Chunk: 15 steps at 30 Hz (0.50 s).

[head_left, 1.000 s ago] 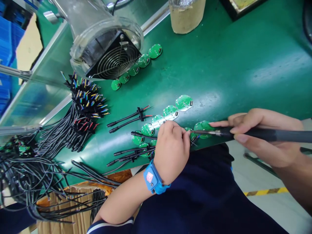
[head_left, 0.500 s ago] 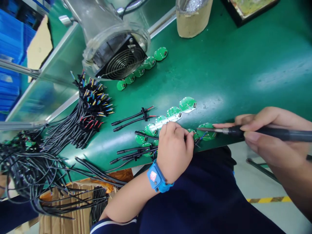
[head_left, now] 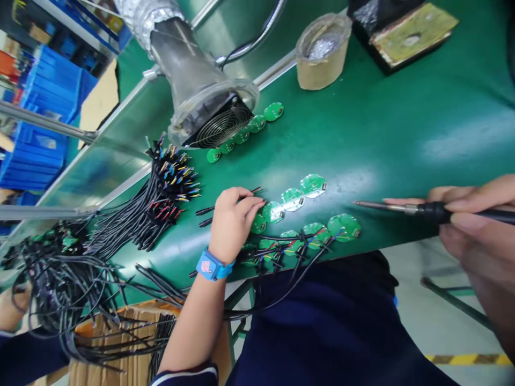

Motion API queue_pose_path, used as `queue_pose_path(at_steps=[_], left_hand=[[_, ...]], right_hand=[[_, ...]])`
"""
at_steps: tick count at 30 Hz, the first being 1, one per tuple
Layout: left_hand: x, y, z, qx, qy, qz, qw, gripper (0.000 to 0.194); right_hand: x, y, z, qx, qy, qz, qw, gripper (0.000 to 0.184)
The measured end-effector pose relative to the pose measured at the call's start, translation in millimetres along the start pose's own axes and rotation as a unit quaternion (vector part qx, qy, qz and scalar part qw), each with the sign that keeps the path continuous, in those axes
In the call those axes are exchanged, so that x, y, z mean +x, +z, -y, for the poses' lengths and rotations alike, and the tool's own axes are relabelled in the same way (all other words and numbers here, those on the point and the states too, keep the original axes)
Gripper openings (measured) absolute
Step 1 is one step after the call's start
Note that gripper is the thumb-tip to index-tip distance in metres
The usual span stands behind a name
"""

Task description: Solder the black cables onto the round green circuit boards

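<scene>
My left hand, wearing a blue wrist strap, is pinched over two short black cables with red wire ends. Its fingertips close on one cable's wire end, beside a row of round green circuit boards. In my right hand is a soldering iron, its bare tip pointing left above the green table, apart from any board. Along the near edge lies a second row of green boards, with black cables whose coloured wires reach onto them.
A fume extractor with a fan grille hangs over more green boards. Bundled cables lie at left, above a cardboard box. At the back stand a tan foil-lined cup and a yellow sponge tray. Another person's hand shows far left.
My left hand has left the near row of boards and moved left to the short cables. The soldering iron has drawn back right, off the boards. The view has shifted too.
</scene>
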<state>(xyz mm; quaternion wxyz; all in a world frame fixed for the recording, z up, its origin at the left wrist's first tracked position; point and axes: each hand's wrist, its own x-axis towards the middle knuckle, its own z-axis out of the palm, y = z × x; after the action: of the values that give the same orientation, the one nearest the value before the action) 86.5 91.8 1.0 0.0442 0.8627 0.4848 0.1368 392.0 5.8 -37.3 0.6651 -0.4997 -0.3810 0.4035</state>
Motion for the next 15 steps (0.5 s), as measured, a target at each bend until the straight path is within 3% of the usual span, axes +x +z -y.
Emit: queue_pose_path(at_steps=[2,5,7,10,15], left_hand=[[-3,-4.2,-13,-0.054,0.014,-0.033,0.998,0.016],[-10,-5.5,-52,-0.158,0.033,-0.064,0.985,0.027],[-11,1.8,-81,-0.203,0.028,-0.036,0.978,0.025],[-7,21.3,-115,-0.193,-0.002,0.031,0.981,0.017],[0,42.1,-131,-0.165,-0.040,0.057,0.984,0.015]], right_hand=[[4,-3,3,0.001,-0.019,0.010,1.000,0.012],[6,-8,1,-0.015,-0.039,0.043,0.998,0.011],[5,-12,-1,-0.005,-0.041,0.070,0.997,0.012],[3,-17,-3,0.003,-0.048,0.097,0.994,0.014],[3,-24,-6,-0.023,-0.080,0.121,0.989,0.016]])
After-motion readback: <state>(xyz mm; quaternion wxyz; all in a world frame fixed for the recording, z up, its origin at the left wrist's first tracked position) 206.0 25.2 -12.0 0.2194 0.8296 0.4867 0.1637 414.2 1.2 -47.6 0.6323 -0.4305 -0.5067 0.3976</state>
